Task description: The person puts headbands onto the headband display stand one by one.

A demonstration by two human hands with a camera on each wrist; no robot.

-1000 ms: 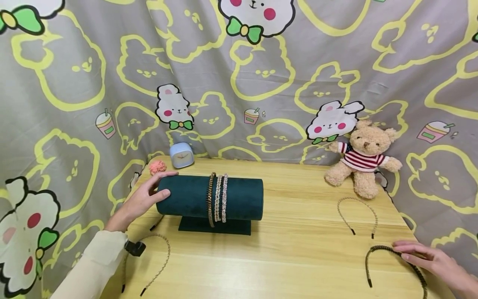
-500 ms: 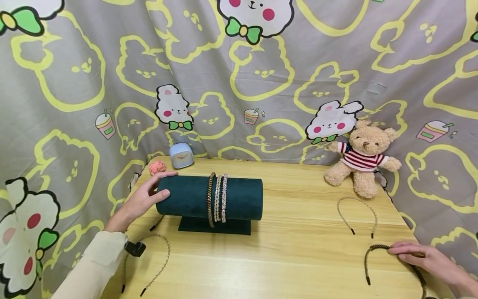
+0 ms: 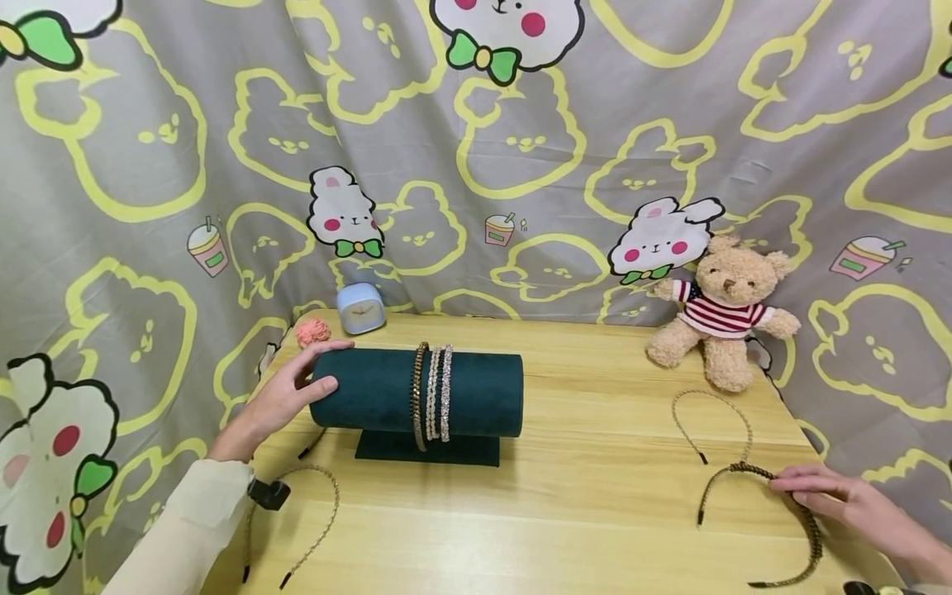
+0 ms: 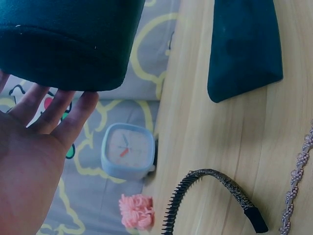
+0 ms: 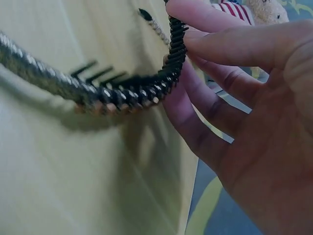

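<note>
At four o'clock on the counter [image 3: 580, 512]: dark headband [image 3: 814, 533] just shifted toward eleven o'clock, pinched in right hand's [image 3: 851, 504] grip; handling seems under way. Left hand [image 3: 286, 395], fingers spread, touches roll's [image 3: 372, 388] nine-o'clock end. Count: one roll, three or four bands [image 3: 418, 397] around it, three loose headbands [image 4: 225, 180], one bear [image 3: 721, 318], clock [image 3: 362, 309], pompom [image 3: 313, 332].

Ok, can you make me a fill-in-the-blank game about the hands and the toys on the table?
1. The right hand pinches a dark headband, and the ____ hand touches the dark green roll.
2. The teddy bear wears a shirt with red and white ____.
3. The clock beside the pink fluffy ball is light ____.

Missing words: left; stripes; blue.
</note>
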